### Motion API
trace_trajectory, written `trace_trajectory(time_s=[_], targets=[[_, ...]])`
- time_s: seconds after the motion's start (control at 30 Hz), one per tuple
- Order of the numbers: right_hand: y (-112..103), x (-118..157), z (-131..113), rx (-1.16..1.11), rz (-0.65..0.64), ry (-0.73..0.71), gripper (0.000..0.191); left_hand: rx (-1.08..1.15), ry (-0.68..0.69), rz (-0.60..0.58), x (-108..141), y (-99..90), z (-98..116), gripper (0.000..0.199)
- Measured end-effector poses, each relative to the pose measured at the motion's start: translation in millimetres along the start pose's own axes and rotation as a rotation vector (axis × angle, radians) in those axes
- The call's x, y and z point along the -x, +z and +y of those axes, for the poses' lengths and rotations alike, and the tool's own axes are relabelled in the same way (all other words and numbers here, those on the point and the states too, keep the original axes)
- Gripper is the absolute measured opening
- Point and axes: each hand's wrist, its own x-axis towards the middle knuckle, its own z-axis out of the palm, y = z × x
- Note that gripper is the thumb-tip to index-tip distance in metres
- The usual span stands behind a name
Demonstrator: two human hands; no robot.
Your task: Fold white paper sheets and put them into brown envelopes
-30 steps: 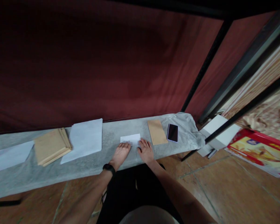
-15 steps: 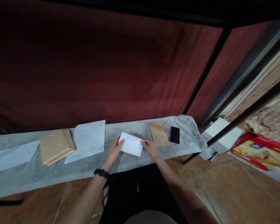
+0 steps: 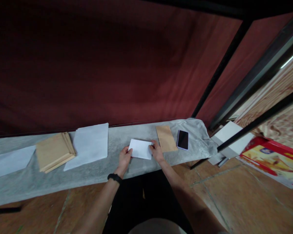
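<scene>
Between my two hands is a small white sheet of paper (image 3: 140, 149), which looks folded and lies level just over the grey cloth. My left hand (image 3: 124, 156), with a dark band on the wrist, grips its left end, thumb on top. At the right end, the thumb and fingers of my right hand (image 3: 156, 151) are closed on the same paper. A brown envelope (image 3: 166, 138) lies flat just to the right of my right hand. Beyond it rests a phone (image 3: 183, 140) with a dark screen.
Larger white sheets (image 3: 91, 144) lie left of my hands, beside a stack of brown envelopes (image 3: 53, 151). Another white sheet (image 3: 11, 161) is at the far left. The narrow grey-covered table (image 3: 88, 174) runs along a red wall. White boxes (image 3: 230, 135) and a red-yellow carton (image 3: 274, 159) stand right.
The folded white paper has turned from a slant to nearly level, and my left hand has moved slightly right with it. Both hands still hold its ends.
</scene>
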Motion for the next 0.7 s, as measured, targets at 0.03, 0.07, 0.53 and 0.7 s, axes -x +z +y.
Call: trace_trajectory(time_s=[0.03,0.07,0.53,0.7], targets=[[0.3,1.2,1.5,0.011,0.000,-0.004,0.038,0.002,0.004,0.004,-2.0,0.5,0.6,0.031],[0.2,2.4,2.7,0.022,-0.001,-0.010,0.038,0.002,0.005,0.008,-3.9,0.5,1.2,0.031],[5.9,60.8,-7.4,0.639,-0.117,-0.423,0.044,-0.283,-0.028,0.084,-7.9,11.9,-13.3,0.020],[3.9,78.7,-2.6,0.706,-0.123,-0.490,0.048,-0.585,0.096,0.116,8.3,1.8,-4.8,0.037]])
